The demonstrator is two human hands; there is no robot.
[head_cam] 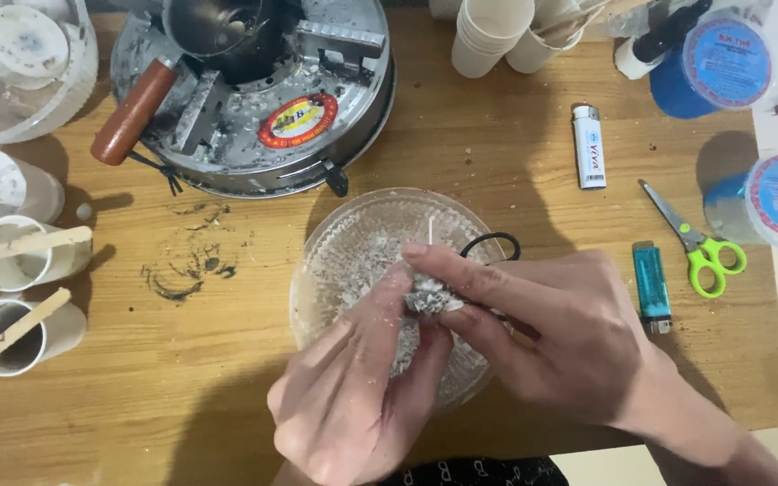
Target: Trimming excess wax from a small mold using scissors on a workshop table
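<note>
Small wax-crusted lump (429,295) pinched between both hands above the clear plastic bowl (335,236), at centre of the desk (497,162).

Left hand (353,387) closed on the lump from 7 o'clock, right hand (551,333) closed on it from 3 o'clock; each grip narrow, fingertips meeting on the grey-white, crumbly mass, a thin white wick (430,231) standing up just behind. Best kept low over the bowl so flakes drop inside, with light fingertip pressure rather than a squeeze, judging by how brittle the crust looks. Bowl ribbed, translucent, strewn with pale shavings. At 11 o'clock, a round metal burner (254,99), wax-spattered, with a brown wooden handle (133,112). At 3 o'clock, green-handled scissors (700,247), a blue lighter (652,290), a white lighter (588,146). At 9 o'clock, white cups (11,270) with wooden sticks across.
</note>
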